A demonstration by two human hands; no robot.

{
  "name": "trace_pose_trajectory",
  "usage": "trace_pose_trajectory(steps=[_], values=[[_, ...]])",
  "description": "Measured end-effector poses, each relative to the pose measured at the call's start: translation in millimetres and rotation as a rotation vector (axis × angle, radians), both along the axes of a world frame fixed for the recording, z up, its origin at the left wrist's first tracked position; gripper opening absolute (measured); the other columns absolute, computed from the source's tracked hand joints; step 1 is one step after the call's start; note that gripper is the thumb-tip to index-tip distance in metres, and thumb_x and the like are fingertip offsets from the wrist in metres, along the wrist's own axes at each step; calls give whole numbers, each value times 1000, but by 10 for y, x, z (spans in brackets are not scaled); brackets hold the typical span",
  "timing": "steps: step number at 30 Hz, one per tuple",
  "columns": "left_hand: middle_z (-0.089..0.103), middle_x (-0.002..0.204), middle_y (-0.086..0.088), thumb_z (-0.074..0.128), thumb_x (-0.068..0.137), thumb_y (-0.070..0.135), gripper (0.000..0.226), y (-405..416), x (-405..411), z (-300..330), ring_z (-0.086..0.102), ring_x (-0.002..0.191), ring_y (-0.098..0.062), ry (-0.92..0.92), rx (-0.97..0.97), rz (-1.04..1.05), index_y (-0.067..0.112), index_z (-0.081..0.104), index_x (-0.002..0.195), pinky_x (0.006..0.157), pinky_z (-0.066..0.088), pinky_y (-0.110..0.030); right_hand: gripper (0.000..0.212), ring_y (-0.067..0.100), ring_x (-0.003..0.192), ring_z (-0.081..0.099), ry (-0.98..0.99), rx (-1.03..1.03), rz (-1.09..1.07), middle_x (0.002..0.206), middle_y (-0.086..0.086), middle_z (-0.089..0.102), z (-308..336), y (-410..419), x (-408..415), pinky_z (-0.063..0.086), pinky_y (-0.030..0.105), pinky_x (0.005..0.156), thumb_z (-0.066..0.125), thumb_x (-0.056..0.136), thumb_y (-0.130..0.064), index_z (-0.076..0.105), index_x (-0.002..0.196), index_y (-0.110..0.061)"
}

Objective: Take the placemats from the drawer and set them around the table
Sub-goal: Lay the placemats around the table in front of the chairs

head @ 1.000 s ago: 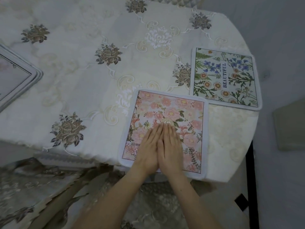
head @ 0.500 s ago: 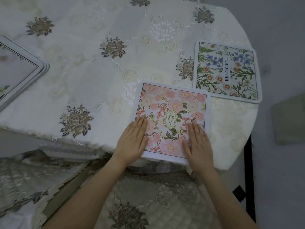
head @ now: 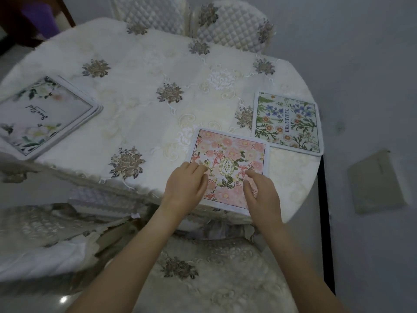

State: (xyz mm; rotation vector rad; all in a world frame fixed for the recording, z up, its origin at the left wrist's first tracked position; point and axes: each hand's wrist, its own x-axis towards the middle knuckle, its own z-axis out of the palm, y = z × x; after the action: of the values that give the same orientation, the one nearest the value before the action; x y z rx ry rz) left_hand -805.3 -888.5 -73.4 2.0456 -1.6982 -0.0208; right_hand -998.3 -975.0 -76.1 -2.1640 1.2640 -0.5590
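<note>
Far to the left of both loosely open hands, left hand (head: 185,184) nearer than right hand (head: 262,195), lies the placemat stack (head: 45,116), away from the pink placemat (head: 230,159).

Two bare forearms reach forward and up from the lower edge of the head view, converging slightly. The left hand (head: 184,184) lies palm down, fingers loosely curled, knuckles raised. The right hand (head: 261,192) sits beside it, apart, palm down, fingers bent and slightly spread, thumb angled inward. Neither grips anything.
</note>
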Motion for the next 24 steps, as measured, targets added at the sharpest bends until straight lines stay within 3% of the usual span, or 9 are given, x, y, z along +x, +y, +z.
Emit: trace_pose_trajectory(steps=[3, 7, 9, 12, 17, 24], values=[[67, 87, -5, 45, 93, 19, 27, 450, -264, 280, 59, 77, -24, -16, -78, 49, 6, 67, 100, 63, 49, -37, 35, 14, 116, 51, -18, -89, 81, 121, 2, 63, 249, 384, -141, 34, 18, 95, 47, 97, -27, 60, 126, -12], [68, 105, -7, 51, 93, 18, 27, 1240, -695, 463, 61, 97, -23, -81, -140, 135, 5, 66, 112, 86, 45, -33, 44, 20, 118, 52, -16, -152, 170, 123, 3, 62, 379, 1001, -448, 45, 40, 99, 40, 97, -37, 59, 128, -13], [65, 118, -7, 54, 92, 20, 34, 1614, -873, 457, 58, 112, -24, -75, -138, 200, 6, 64, 121, 98, 42, -35, 50, 24, 129, 47, 37, -170, 228, 134, 0, 57, 355, 1278, -583, 40, 47, 107, 37, 96, -44, 56, 134, -16], [48, 144, -4, 50, 94, 26, 48, 2163, -1095, 387, 39, 137, -23, -23, -47, 284, 13, 49, 140, 113, 29, -40, 54, 19, 139, 36, 86, -177, 361, 146, -6, 46, 281, 1620, -711, 32, 49, 112, 33, 97, -49, 45, 143, -23], [30, 155, 2, 40, 95, 35, 55, 3009, -1283, 324, 20, 146, -19, 4, 113, 444, 24, 34, 148, 117, 19, -41, 53, 20, 138, 37, 58, -161, 538, 145, 0, 49, 281, 2017, -632, 37, 54, 107, 39, 94, -42, 46, 142, -20], [38, 151, 2, 36, 97, 39, 53, 4048, -1022, 372, 30, 142, -22, 77, 99, 782, 26, 33, 148, 114, 25, -44, 54, 21, 140, 35, 49, -239, 748, 147, 0, 47, 418, 2649, 93, 32, 52, 112, 35, 96, -44, 48, 142, -20]])
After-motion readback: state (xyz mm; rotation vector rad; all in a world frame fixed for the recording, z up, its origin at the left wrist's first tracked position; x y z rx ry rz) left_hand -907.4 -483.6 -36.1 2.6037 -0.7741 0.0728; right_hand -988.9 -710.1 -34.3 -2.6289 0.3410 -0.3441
